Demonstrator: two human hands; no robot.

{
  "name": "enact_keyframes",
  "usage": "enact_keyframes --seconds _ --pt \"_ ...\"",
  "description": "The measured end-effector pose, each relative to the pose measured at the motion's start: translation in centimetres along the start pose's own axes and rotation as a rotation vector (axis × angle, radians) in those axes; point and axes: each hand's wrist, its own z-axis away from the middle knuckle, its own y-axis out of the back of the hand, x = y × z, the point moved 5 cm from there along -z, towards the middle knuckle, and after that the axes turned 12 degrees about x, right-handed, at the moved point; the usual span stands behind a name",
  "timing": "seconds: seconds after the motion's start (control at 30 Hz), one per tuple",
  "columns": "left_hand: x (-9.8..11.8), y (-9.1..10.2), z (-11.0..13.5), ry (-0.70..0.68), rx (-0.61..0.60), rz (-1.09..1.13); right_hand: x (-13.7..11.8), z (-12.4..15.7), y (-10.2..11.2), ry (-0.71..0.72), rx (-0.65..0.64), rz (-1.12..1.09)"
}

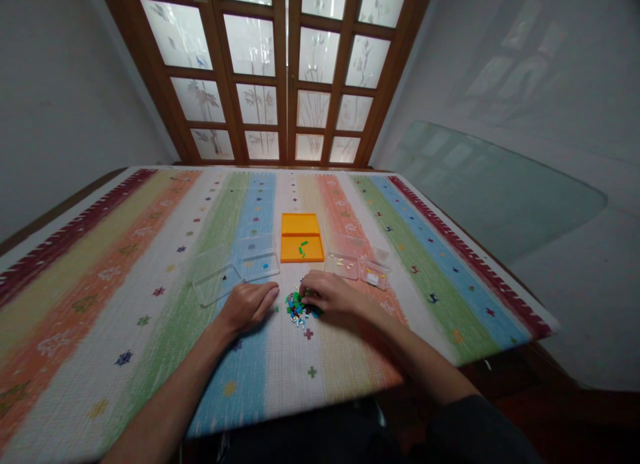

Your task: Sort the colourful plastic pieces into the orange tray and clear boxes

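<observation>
A small heap of mixed toy bricks, mostly green and blue with some dark red and pale ones, lies on the striped tablecloth in front of me. Over its right side is my right hand, fingers bent down with the fingertips among the bricks; whether a brick is pinched there is too small to make out. My left hand rests on the cloth left of the heap, its fingers curled together, and I see nothing sticking out of them. One green brick lies alone between that hand and the heap.
Beyond the heap stands an open orange box holding several green bricks. Clear lidded boxes flank it: a left one, another with a blue brick, one with pale pieces, and one with yellow pieces.
</observation>
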Motion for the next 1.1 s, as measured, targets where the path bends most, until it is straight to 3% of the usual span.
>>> enact_keyframes --seconds 0.27,0.5,0.8,1.1 --pt "0.1 0.0 -0.1 0.009 -0.008 0.009 -0.2 0.1 -0.4 0.006 -0.007 0.021" --pt "0.2 0.1 -0.2 -0.007 -0.010 -0.001 0.1 -0.5 1.2 -0.040 0.066 -0.049" --pt "0.1 0.1 -0.1 -0.014 -0.004 -0.001 3.8 -3.2 5.2 -0.175 0.283 0.133" --pt "0.3 0.2 -0.2 -0.045 0.026 -0.014 6.7 -4.0 4.1 -0.290 0.308 0.286"
